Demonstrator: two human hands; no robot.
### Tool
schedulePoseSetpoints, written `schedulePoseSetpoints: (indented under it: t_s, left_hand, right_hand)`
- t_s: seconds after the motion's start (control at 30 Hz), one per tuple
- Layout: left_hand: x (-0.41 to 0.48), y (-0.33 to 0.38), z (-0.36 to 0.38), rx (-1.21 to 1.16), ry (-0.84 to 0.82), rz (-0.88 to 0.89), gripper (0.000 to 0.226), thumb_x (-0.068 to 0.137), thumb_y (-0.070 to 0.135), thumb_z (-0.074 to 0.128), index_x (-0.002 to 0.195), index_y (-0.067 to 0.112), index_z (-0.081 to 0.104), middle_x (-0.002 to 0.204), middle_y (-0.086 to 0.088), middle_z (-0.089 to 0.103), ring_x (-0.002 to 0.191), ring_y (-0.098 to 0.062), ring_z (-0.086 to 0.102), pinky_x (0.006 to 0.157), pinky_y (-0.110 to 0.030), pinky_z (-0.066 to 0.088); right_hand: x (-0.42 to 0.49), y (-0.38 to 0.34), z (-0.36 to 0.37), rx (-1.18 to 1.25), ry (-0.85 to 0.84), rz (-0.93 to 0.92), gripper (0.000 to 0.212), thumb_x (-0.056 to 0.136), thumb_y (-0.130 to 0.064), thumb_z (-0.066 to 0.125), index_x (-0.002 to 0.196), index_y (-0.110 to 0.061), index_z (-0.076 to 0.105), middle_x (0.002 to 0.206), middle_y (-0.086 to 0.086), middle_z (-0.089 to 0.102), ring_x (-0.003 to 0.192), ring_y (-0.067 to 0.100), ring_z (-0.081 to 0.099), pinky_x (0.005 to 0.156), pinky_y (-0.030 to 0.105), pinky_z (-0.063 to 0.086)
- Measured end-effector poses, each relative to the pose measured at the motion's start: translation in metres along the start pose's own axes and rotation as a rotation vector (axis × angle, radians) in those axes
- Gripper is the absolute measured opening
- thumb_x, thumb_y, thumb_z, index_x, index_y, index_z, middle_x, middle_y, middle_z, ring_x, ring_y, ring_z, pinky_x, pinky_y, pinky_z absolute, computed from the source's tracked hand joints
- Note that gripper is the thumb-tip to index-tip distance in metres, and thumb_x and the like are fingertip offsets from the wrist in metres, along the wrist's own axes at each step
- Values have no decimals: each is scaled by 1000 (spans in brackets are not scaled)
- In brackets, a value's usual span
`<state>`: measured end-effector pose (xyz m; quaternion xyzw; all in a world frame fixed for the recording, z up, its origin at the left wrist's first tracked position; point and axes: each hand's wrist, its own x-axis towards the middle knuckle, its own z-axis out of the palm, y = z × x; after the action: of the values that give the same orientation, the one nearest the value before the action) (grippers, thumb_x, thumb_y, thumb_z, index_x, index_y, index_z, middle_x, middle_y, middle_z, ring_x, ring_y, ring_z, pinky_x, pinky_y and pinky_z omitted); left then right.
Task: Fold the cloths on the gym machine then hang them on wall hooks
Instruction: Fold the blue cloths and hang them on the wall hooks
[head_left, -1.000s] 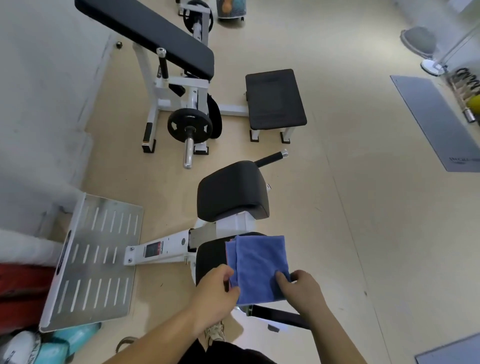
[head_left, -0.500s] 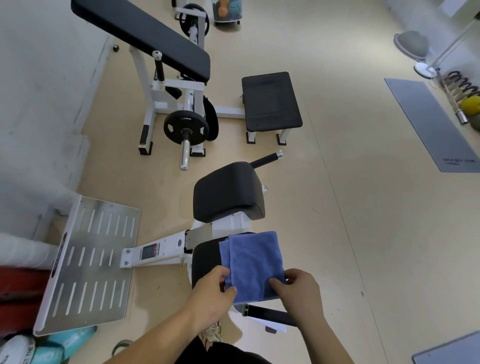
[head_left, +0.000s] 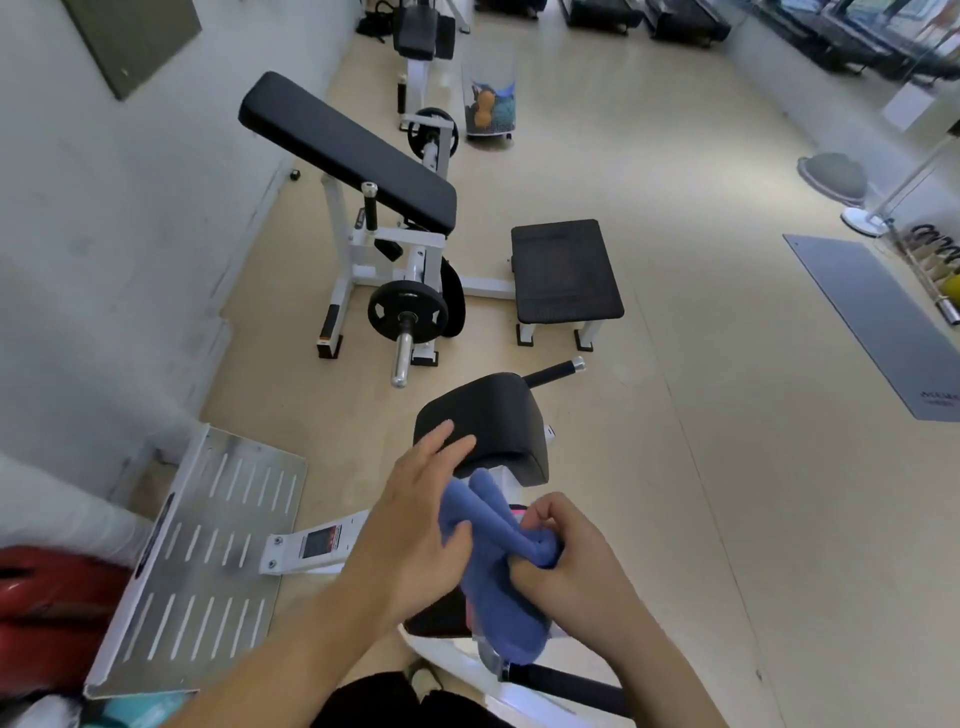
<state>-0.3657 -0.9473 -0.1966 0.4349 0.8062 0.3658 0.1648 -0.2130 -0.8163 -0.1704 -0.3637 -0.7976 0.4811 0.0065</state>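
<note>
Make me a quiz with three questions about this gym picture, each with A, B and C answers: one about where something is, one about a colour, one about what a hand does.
1. Where is the cloth?
A. on the floor
B. in the person's hands
C. on a wall hook

2. What colour is the cloth?
A. blue
B. yellow
C. green

3. What is the right hand doing?
A. lying flat on the floor
B. hanging free
C. gripping the cloth

Answers:
1 B, because the left hand and the right hand both hold it.
2 A, because its folds are plainly blue.
3 C, because its fingers curl round a bunched end of the cloth.
</note>
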Motion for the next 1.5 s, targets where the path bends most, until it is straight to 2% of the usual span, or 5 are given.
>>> schedulePoseSetpoints:
  t_s: [0.1, 0.23, 0.43, 0.8, 1.5]
  left_hand:
    - [9, 14, -39, -87, -223, 94, 87, 82, 25, 69, 143, 67, 24, 130, 47, 44, 123, 12, 49, 107, -16, 41]
    - [2, 12, -83, -74, -111, -38, 74, 83, 27, 76, 148, 41, 45, 108, 24, 60, 100, -1, 63, 92, -21, 55]
    - [-29, -1, -172, -278, 68, -203, 29, 83, 13, 75, 72, 36, 63, 65, 17, 61, 61, 2, 56, 59, -19, 47]
    - [-121, -48, -406, -588, 600, -272, 27, 80, 25, 75, 107, 20, 70, 107, -7, 76, 105, -21, 73, 92, -38, 59]
    - [-125, -23, -747, -115, 989, -233, 9, 92, 24, 71, 101, 22, 69, 97, -4, 78, 88, -21, 77, 70, -36, 65]
  right_hand:
    - [10, -43, -6, 7, -92, -210, 23, 82, -15, 76, 95, -26, 61, 85, -5, 69, 75, 9, 65, 68, 21, 53]
    - [31, -95, -4, 21, -33, -276, 41, 70, -20, 89, 98, -29, 61, 85, -2, 71, 77, 12, 70, 72, 27, 61]
    - [60, -174, 31, -121, -241, -467, 41, 71, -45, 89, 106, -35, 71, 97, -10, 75, 92, 5, 71, 86, 33, 61]
    - [75, -397, 128, 123, -463, -601, 34, 91, -27, 78, 113, -5, 67, 110, 15, 76, 105, 31, 72, 98, 49, 57]
    - [85, -800, 209, -24, -662, -1057, 38, 88, -34, 80, 119, -24, 62, 108, -4, 79, 98, 18, 77, 83, 45, 65]
